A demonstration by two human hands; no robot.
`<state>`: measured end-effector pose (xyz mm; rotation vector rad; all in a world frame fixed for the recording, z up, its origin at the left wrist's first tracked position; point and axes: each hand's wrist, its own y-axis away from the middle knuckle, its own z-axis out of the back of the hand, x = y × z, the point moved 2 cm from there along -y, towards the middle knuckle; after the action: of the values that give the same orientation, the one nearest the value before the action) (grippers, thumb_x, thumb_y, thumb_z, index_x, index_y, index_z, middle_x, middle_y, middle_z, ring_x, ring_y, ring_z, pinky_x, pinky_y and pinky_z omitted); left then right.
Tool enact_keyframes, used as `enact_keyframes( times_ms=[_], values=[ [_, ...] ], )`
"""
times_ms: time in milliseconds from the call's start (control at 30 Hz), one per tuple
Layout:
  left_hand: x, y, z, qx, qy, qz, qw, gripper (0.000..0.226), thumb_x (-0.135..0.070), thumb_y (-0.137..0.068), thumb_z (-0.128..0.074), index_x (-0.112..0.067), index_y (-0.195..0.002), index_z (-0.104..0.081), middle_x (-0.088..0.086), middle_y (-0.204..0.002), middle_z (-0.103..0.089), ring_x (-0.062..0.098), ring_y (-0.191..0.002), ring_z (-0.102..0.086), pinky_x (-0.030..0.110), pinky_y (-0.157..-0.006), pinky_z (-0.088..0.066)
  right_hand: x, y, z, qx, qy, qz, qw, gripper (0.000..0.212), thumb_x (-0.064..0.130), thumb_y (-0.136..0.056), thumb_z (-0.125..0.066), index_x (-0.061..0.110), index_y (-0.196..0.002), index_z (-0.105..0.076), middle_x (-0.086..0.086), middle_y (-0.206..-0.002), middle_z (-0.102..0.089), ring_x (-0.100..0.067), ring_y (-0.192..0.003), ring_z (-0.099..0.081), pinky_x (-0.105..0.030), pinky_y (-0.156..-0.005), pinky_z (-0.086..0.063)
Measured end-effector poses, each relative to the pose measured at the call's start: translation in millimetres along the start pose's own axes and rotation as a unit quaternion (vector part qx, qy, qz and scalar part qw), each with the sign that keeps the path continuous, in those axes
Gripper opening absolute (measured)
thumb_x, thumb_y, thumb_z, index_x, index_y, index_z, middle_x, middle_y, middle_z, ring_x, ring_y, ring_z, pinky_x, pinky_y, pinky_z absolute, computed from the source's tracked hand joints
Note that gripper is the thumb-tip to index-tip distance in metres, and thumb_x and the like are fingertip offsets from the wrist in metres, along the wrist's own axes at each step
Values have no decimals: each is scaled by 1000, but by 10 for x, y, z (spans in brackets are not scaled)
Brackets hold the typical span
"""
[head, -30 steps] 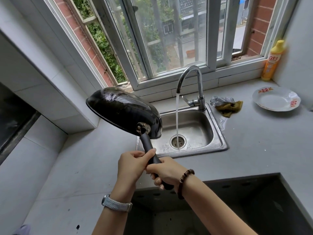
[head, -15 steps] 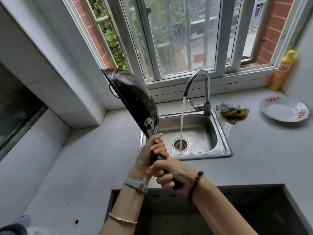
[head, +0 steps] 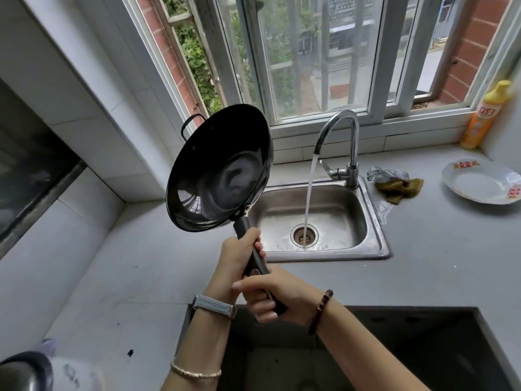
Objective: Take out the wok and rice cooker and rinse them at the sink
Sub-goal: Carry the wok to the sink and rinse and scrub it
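Tilted wok (head: pixel 222 176) rim left of sink (head: pixel 324 256)

The left hand (head: pixel 239 259) and right hand (head: pixel 282 297) are hiding most of the wok (head: pixel 222 176) handle — the right edge is cutting the plate (head: pixel 479 183), the lower-left corner a blurred dark rim (head: pixel 25 365).

Wok held up beside the running sink.
I record a black wok (head: pixel 222 176), glossy inside, held clear of the grey worktop (head: pixel 141 277) just left of the sink (head: pixel 375 221). It is tilted steeply with its hollow towards me, its loop handle (head: pixel 193 124) uppermost and its long handle (head: pixel 255 258) lowest. The steel sink is sunk into the worktop, and water (head: pixel 308 198) falls onto its drain (head: pixel 304 235), clear of the wok.
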<state>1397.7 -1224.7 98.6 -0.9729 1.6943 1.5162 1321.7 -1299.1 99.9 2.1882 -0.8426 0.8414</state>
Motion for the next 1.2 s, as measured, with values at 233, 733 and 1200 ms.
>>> enact_keyframes(
  times_ms=[233,733,1200],
  values=[
    [98,-20,117,-51,-70,-37,996,29,-5,-87,-56,-6,-58,-50,0,-43,-50,13,-36,-50,21,-43,-42,-204,-116,33,94,-128,-39,987,43,15,-98,-43,18,-56,-35,10,-44,-28,-3,-32,-27,-13,-34,-24],
    [481,-21,-35,-20,-231,-22,972,34,-8,-84,-58,-8,-50,-58,2,-43,-59,12,-40,-58,19,-45,-45,-579,-1,242,136,-324,2,936,37,7,-95,-41,13,-58,-46,6,-44,-36,-7,-35,-20,-15,-33,-26],
    [862,6,-620,83,-243,37,966,25,-4,-84,-55,-3,-59,-57,-1,-44,-59,10,-39,-59,16,-41,-44,-788,396,663,22,-408,44,911,40,-2,-85,-58,19,-66,-29,4,-44,-24,-6,-31,-31,-18,-30,-26]
  ],
)
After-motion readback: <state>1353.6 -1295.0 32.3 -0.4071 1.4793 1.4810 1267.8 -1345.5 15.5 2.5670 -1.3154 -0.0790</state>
